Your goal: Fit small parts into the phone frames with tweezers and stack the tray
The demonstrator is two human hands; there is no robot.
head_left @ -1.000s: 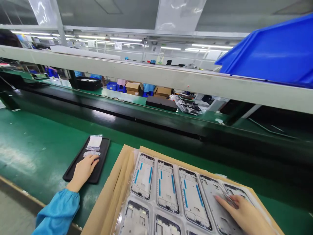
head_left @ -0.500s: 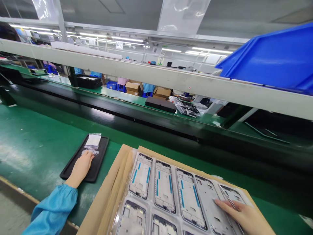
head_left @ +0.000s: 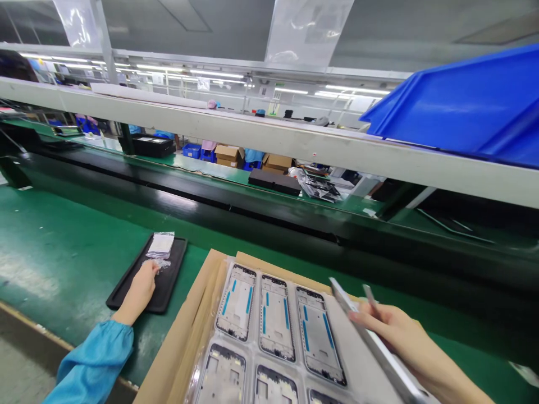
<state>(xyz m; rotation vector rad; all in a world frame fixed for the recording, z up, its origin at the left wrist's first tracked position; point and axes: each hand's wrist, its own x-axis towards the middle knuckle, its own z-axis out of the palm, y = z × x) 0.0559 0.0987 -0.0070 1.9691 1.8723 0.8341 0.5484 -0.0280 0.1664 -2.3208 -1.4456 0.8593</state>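
My left hand [head_left: 141,289] is over a black tray [head_left: 170,280], fingers pinched together at a small heap of clear plastic bits [head_left: 162,264]. Whatever lies between those fingertips is too small to tell. A small clear bag with white contents [head_left: 160,244] lies just beyond the heap. My right hand [head_left: 391,331] is closed round a phone frame [head_left: 379,350], held tilted on its edge above a clear plastic tray [head_left: 257,359]. Tweezers [head_left: 370,297], partly hidden, stick up from the same hand. Phone frames with blue strips [head_left: 275,317] sit in the tray's pockets.
Brown cardboard [head_left: 177,336] lies under the clear tray on the green bench [head_left: 63,247]. Behind runs a dark conveyor belt [head_left: 202,205]. A pale shelf beam [head_left: 252,130] crosses above it, bearing a blue bin [head_left: 463,106]. Cardboard boxes [head_left: 229,154] stand farther off.
My right hand has lifted the phone frame from its pocket in the clear tray and tipped it on edge. My left hand stays at the clear bits, almost unmoved.
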